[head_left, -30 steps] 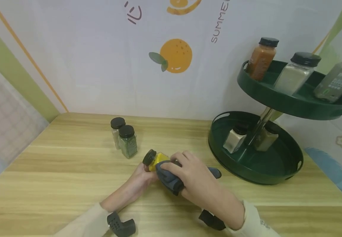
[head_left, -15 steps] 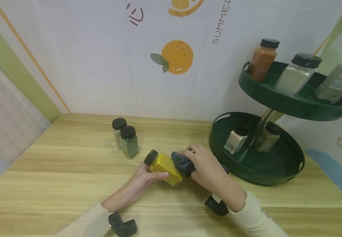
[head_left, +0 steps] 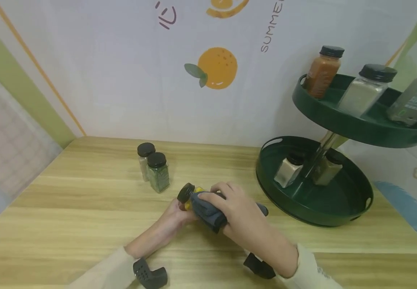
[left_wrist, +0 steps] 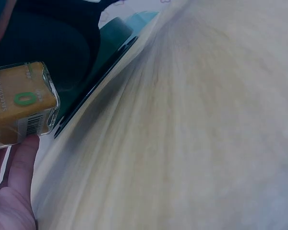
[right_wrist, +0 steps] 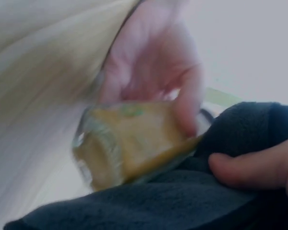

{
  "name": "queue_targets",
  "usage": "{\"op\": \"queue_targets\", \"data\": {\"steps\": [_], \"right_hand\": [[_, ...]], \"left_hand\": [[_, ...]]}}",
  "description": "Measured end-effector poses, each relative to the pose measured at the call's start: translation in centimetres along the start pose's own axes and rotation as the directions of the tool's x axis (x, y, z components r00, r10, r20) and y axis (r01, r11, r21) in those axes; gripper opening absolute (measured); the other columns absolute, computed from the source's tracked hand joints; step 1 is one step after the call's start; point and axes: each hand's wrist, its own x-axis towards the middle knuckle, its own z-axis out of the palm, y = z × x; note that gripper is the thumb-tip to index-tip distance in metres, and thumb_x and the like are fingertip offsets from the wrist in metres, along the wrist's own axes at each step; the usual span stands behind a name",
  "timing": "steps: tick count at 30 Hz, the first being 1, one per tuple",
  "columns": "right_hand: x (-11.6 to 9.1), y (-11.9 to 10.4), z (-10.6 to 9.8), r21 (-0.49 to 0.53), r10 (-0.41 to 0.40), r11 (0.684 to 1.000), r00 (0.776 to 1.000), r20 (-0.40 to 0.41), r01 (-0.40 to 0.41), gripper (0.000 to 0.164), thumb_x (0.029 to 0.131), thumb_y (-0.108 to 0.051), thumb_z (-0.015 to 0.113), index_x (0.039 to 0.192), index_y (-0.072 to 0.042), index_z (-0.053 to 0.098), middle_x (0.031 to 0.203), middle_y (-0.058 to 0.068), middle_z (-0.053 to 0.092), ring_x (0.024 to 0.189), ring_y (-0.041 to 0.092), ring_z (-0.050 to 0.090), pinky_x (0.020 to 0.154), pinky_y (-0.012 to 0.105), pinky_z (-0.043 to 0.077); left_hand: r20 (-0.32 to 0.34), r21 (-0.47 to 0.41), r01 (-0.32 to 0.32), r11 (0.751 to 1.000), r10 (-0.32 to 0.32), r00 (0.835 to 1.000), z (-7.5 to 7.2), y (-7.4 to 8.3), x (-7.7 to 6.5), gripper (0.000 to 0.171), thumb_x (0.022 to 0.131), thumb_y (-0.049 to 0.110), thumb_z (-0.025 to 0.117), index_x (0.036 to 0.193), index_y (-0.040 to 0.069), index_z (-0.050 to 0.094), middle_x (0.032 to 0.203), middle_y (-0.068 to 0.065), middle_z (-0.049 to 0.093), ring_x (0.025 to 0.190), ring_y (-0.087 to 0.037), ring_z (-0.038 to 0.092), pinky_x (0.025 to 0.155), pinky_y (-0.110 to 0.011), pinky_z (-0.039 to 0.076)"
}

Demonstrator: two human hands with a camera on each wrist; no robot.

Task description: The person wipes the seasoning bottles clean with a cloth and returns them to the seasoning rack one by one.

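Left hand [head_left: 177,214] is gripping a yellow jar [left_wrist: 25,100]. Right hand [head_left: 238,208] is clutching a dark cloth [head_left: 207,209] against it, just beside the left.

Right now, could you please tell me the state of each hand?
Left hand: closed, holding the yellow jar.
Right hand: closed, holding the dark cloth.

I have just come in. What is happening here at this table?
A person's left hand holds a yellow jar tilted above the table. The right hand holds a dark cloth against it, as if to wipe it. Two jars stand on the table beyond; five more jars sit on the green rack.
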Motion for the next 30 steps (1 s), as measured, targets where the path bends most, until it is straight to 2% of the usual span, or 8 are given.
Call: {"op": "queue_targets", "data": {"steps": [3,7,9,12,17,20,23,30], "right_hand": [[0.2,0.9,0.4,-0.021,0.060,0.998,0.998,-0.012,-0.060,0.054,0.067,-0.011,0.082,0.115,-0.026,0.061,0.105,0.001,0.059,0.098,0.021,0.056,0.083,0.039,0.051],[0.1,2.3,1.0,-0.036,0.120,0.992,0.993,0.003,-0.120,0.059,0.064,0.003,0.078,0.114,-0.022,0.061,0.103,0.003,0.060,0.098,0.024,0.057,0.082,0.041,0.051],[0.1,2.6,1.2,-0.038,0.119,0.992,0.993,0.007,-0.119,0.062,0.062,0.007,0.077,0.115,-0.021,0.061,0.103,0.004,0.060,0.098,0.025,0.056,0.083,0.041,0.050],[0.1,2.1,0.9,-0.046,0.080,0.996,0.997,0.007,-0.080,0.065,0.060,0.006,0.078,0.116,-0.023,0.061,0.104,0.003,0.059,0.099,0.023,0.055,0.085,0.041,0.050],[0.0,0.5,0.0,-0.043,-0.064,0.997,0.998,-0.014,0.063,0.055,0.067,-0.009,0.081,0.116,-0.024,0.062,0.107,0.002,0.059,0.098,0.020,0.054,0.085,0.038,0.050],[0.0,0.0,-0.2,-0.034,-0.086,0.996,0.996,-0.023,0.086,0.052,0.068,-0.012,0.080,0.116,-0.025,0.062,0.108,0.001,0.059,0.096,0.018,0.054,0.082,0.036,0.050],[0.0,0.3,-0.1,-0.020,-0.032,0.999,0.999,-0.025,0.032,0.053,0.068,-0.013,0.081,0.115,-0.027,0.062,0.106,0.000,0.058,0.096,0.018,0.054,0.081,0.036,0.051],[0.2,2.6,0.9,-0.029,0.119,0.993,0.993,0.009,-0.118,0.056,0.066,0.002,0.078,0.113,-0.024,0.062,0.101,0.000,0.060,0.097,0.021,0.057,0.082,0.037,0.051]], "left_hand": [[-0.009,0.005,0.011,1.000,-0.011,1.000,0.1,0.1,0.1,0.043,0.081,0.008,0.063,0.121,0.011,0.049,0.109,0.005,0.060,0.104,-0.013,0.055,0.094,-0.032,0.043],[-0.025,0.003,0.039,0.999,-0.039,0.999,0.3,0.1,0.1,0.049,0.080,0.011,0.067,0.125,0.008,0.047,0.111,0.004,0.062,0.105,-0.014,0.057,0.094,-0.032,0.043],[-0.031,0.006,0.051,0.999,-0.051,0.998,0.3,0.1,0.0,0.050,0.080,0.012,0.067,0.126,0.007,0.047,0.112,0.004,0.062,0.105,-0.014,0.057,0.094,-0.032,0.043],[-0.025,0.006,0.049,0.999,-0.049,0.999,0.3,0.2,-0.1,0.049,0.080,0.011,0.066,0.125,0.009,0.047,0.111,0.005,0.062,0.105,-0.014,0.057,0.094,-0.032,0.043],[0.011,0.012,0.009,1.000,-0.009,1.000,0.1,0.2,-0.1,0.040,0.080,0.006,0.061,0.118,0.013,0.050,0.108,0.006,0.059,0.103,-0.013,0.053,0.094,-0.033,0.040],[0.011,0.022,0.006,1.000,-0.006,1.000,0.1,0.2,-0.1,0.039,0.080,0.005,0.059,0.116,0.014,0.050,0.109,0.007,0.057,0.102,-0.013,0.050,0.095,-0.031,0.040],[0.014,0.020,0.006,1.000,-0.007,1.000,0.2,0.2,0.0,0.041,0.080,0.005,0.060,0.119,0.012,0.049,0.110,0.005,0.058,0.104,-0.014,0.052,0.095,-0.032,0.040],[-0.015,0.030,0.016,0.999,-0.016,1.000,0.4,0.2,0.0,0.048,0.079,0.010,0.068,0.122,0.008,0.048,0.109,0.003,0.062,0.101,-0.015,0.057,0.091,-0.032,0.044]]}}
